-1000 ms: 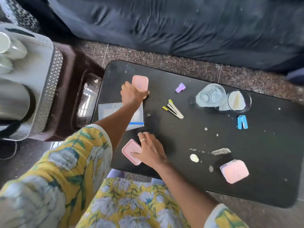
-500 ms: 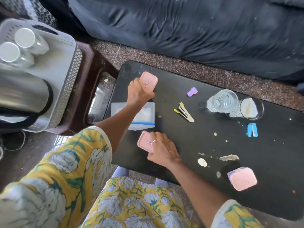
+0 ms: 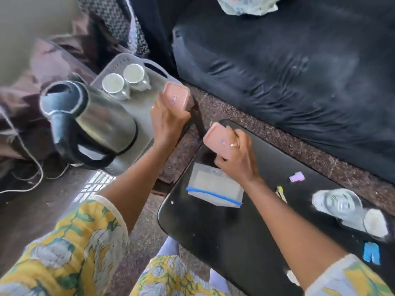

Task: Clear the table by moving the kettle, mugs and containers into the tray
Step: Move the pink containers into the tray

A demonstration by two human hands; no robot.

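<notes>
You hold two small pink containers, each a rounded square with a tiny blue mark on its lid. Your left hand (image 3: 168,122) grips the first pink container (image 3: 176,96) at the centre of the frame, over the near-right edge of the grey tray (image 3: 119,60), with fingers closed around its lower side. Your right hand (image 3: 237,159) grips the second pink container (image 3: 220,141) a little lower and to the right, above the left end of the black table (image 3: 224,242), fingers curled on its edge; a ring shows on one finger. In the tray, the steel kettle (image 3: 100,120) with black handle stands at centre left, and two mugs (image 3: 124,81) stand side by side behind it. Half a second ago both containers were still lying on the table under your hands; now both are lifted and carried toward the tray, and the view has swung left. Both forearms reach forward from yellow flowered sleeves at the bottom of the frame. A zip bag (image 3: 213,184) with a blue strip lies on the table below your right hand.
</notes>
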